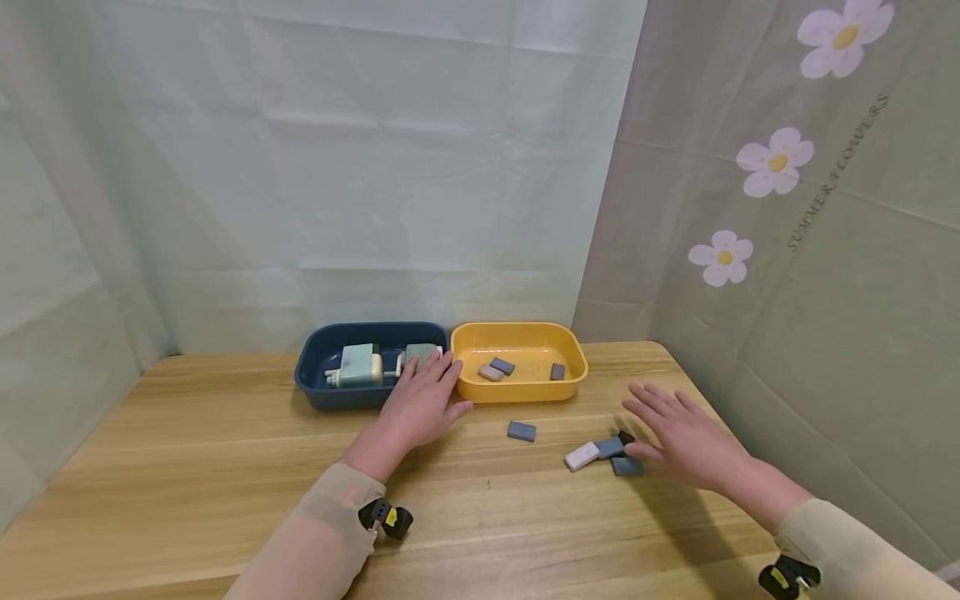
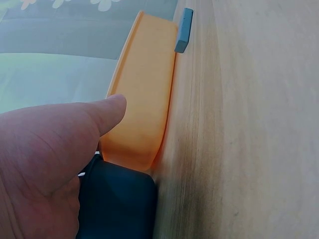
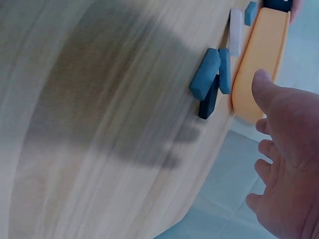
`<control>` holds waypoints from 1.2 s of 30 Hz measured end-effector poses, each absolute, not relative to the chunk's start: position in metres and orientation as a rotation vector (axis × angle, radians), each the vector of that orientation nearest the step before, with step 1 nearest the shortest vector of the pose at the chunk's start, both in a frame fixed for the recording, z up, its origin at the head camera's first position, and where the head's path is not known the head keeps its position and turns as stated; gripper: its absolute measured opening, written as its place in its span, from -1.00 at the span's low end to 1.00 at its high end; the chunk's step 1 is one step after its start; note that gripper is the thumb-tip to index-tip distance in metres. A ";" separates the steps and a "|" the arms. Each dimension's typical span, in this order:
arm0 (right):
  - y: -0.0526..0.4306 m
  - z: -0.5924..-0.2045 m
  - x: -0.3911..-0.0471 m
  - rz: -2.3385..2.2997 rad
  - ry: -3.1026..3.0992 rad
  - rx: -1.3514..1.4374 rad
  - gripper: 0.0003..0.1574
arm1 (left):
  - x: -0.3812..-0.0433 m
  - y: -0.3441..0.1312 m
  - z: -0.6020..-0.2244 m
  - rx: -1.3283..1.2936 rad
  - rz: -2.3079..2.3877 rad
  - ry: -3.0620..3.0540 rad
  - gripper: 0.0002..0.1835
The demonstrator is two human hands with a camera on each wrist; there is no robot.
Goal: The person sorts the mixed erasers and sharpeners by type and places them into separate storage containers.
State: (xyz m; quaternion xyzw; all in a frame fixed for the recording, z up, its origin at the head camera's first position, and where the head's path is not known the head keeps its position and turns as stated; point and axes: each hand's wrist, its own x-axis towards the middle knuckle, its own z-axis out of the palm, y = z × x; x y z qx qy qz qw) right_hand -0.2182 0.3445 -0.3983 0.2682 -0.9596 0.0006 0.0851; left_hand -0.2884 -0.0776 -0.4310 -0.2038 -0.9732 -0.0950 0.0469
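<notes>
My left hand (image 1: 420,404) reaches over the right end of a dark blue tray (image 1: 330,398), fingers extended and thumb out toward a yellow tray (image 1: 517,392). Two pale green and cream box-like items (image 1: 358,367) lie in the blue tray, one partly hidden by that hand. With spread fingers, my right hand (image 1: 686,437) hovers beside a small cluster of flat rectangular blocks. The cluster has a white block (image 1: 582,456), a blue-grey block (image 1: 611,447), a dark blue block (image 1: 627,466) and a black block (image 3: 209,102). Neither hand holds anything.
A single blue-grey block (image 1: 522,431) lies in front of the yellow tray. Inside that tray are two grey-blue blocks (image 1: 502,366) and a pinkish block (image 1: 491,373). Fabric hangs behind the wooden table (image 1: 187,450), with a flowered curtain (image 1: 825,333) along its right side.
</notes>
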 end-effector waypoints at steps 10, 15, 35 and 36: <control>0.347 -0.405 -0.210 0.060 -2.861 0.820 -0.25 | -0.289 -0.078 -0.432 -0.629 -0.288 -2.966 -0.09; 0.348 -0.409 -0.209 0.107 -2.869 0.826 -0.34 | -0.288 -0.079 -0.431 -0.628 -0.289 -2.967 -0.09; 0.349 -0.423 -0.201 0.041 -2.856 0.865 -0.63 | -0.287 -0.078 -0.431 -0.644 -0.287 -2.952 -0.10; 0.348 -0.423 -0.201 0.043 -2.861 0.863 -0.63 | -0.287 -0.078 -0.431 -0.644 -0.288 -2.951 -0.10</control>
